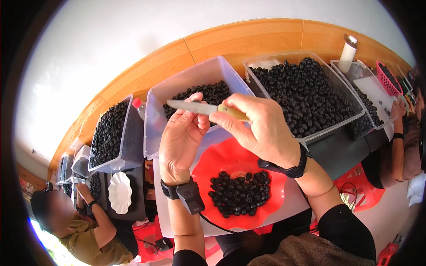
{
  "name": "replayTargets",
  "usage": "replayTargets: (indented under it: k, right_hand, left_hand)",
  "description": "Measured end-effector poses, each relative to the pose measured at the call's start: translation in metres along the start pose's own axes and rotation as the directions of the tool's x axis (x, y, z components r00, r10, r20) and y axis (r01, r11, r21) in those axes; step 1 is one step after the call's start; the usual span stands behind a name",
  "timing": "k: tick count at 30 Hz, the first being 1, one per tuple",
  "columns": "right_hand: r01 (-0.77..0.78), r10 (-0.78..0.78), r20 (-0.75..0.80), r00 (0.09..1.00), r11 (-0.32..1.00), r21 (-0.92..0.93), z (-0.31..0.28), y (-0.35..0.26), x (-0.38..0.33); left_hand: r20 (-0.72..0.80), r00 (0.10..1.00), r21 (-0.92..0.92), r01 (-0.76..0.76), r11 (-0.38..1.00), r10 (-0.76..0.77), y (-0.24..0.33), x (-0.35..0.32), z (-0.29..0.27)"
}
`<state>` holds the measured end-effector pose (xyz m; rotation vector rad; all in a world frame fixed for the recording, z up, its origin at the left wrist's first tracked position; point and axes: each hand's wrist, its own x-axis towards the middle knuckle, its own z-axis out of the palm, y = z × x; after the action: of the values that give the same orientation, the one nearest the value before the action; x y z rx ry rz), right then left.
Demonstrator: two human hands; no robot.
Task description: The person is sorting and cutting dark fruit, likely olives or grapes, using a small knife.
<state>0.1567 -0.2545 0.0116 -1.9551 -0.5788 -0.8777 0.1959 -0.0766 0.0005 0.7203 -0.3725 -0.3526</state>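
Observation:
My right hand (262, 124) is closed round the yellowish handle of a knife (195, 106), its blade pointing left. Just beyond the blade, my left hand (183, 133) pinches a small black part, mostly hidden behind the blade and fingers. Both hands are raised over the near edge of a clear bin (153, 113) with black parts in it. Below them a red wavy-rimmed bowl (277, 195) on the table holds a heap of small black ring-like parts (239, 195).
A large clear bin (361, 113) full of black parts stands at the right, another bin (128, 146) at the left. A white bottle (348, 53) and pink basket (385, 80) are far right. Co-workers sit on both sides; a white wavy dish (120, 193) lies by the left one.

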Motion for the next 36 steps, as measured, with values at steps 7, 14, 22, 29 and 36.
replayTargets:
  k: [7,14,22,29,36]
  right_hand:
    - [0.042,-0.041,0.053,0.998,0.999,-0.014,0.0009,-0.0006,-0.0019]
    - [0.03,-0.029,0.041,0.999,0.999,-0.022,0.0,-0.0006,0.0005]
    - [0.031,-0.027,0.081,0.996,0.999,-0.04,-0.001,0.0006,0.0018]
    - [0.027,-0.024,0.087,0.996,0.999,-0.035,-0.0015,-0.0015,0.0023]
    - [0.006,-0.006,0.08,0.997,1.0,-0.005,0.0006,-0.0053,0.001]
  left_hand:
    - [0.027,0.999,0.014,-0.024,1.0,0.023,0.0001,-0.0012,-0.0026]
    - [0.024,1.0,0.008,-0.012,1.0,0.012,0.0009,-0.001,-0.0015]
    - [0.023,1.0,-0.042,0.006,0.999,-0.005,0.0031,0.0003,-0.0033]
    - [0.093,0.996,-0.08,-0.003,0.997,0.011,0.004,0.0019,-0.0031]
    - [0.092,0.996,-0.102,-0.004,0.995,0.013,0.0035,0.0002,-0.0017]
